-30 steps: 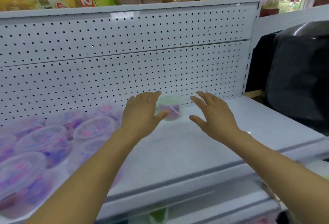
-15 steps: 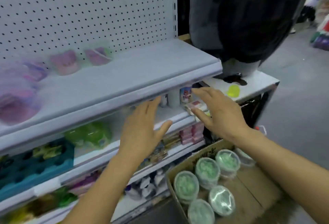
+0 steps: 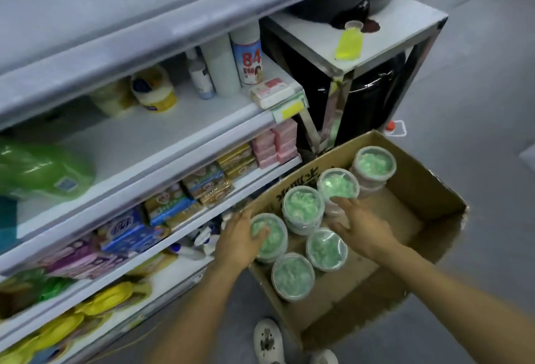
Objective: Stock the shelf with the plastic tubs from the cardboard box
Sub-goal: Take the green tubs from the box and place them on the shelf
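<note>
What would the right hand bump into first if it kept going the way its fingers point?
Probably the green-filled tub right at the right hand's fingertips, inside the cardboard box. It may already be touching; depth is hard to judge.

Soft, even overhead light is seen throughout; motion blur smears the shelves point(image 3: 139, 137) at the left of the frame, and straight edges are bowed by wide-angle distortion.
</note>
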Action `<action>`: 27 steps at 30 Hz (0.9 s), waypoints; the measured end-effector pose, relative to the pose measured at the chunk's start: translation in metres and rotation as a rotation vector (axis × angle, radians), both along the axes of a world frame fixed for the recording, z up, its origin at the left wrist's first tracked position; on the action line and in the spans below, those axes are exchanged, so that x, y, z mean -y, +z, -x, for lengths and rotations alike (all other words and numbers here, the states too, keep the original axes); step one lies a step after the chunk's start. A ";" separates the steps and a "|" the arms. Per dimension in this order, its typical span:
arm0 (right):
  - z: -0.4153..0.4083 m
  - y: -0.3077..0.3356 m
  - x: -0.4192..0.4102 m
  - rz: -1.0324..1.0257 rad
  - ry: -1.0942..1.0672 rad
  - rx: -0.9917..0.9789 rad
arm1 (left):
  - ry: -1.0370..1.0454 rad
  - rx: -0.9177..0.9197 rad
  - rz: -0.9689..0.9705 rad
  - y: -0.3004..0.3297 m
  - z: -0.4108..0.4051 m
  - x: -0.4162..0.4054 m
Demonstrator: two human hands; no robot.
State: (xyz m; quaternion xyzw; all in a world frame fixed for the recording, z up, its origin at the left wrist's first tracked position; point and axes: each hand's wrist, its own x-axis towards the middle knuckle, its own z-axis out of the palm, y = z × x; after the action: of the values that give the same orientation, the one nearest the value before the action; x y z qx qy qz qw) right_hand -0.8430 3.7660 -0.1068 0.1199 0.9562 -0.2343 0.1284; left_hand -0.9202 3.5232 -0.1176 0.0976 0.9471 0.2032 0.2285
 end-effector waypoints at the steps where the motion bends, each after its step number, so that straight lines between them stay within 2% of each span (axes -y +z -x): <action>1: 0.001 -0.015 -0.001 0.034 -0.017 0.026 | 0.015 0.035 0.019 -0.013 0.005 -0.002; 8: 0.037 -0.099 0.004 0.376 -0.278 0.119 | 0.016 0.161 0.176 -0.082 0.023 -0.018; 12: 0.063 -0.134 0.014 0.569 -0.583 0.165 | -0.010 0.148 0.301 -0.096 0.032 -0.028; 15: 0.078 -0.143 0.017 0.574 -0.695 0.148 | -0.089 0.059 0.401 -0.098 0.033 -0.031; 17: 0.083 -0.147 0.016 0.568 -0.749 0.145 | -0.111 0.009 0.393 -0.102 0.032 -0.029; 19: 0.087 -0.150 0.016 0.563 -0.790 0.139 | -0.048 0.015 0.314 -0.105 0.033 -0.025; 24: 0.086 -0.133 0.005 0.548 -0.823 0.142 | 0.316 0.228 -0.094 -0.088 0.039 -0.024; 27: 0.074 -0.109 -0.009 0.553 -0.802 0.112 | 0.458 0.265 -0.312 -0.065 0.036 -0.017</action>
State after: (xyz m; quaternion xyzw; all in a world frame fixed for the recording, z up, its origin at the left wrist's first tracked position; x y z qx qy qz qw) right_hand -0.9174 3.7752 -0.2158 0.4525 0.7284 -0.5034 0.1062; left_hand -0.9558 3.5401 -0.1828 -0.1118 0.8636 0.4035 0.2807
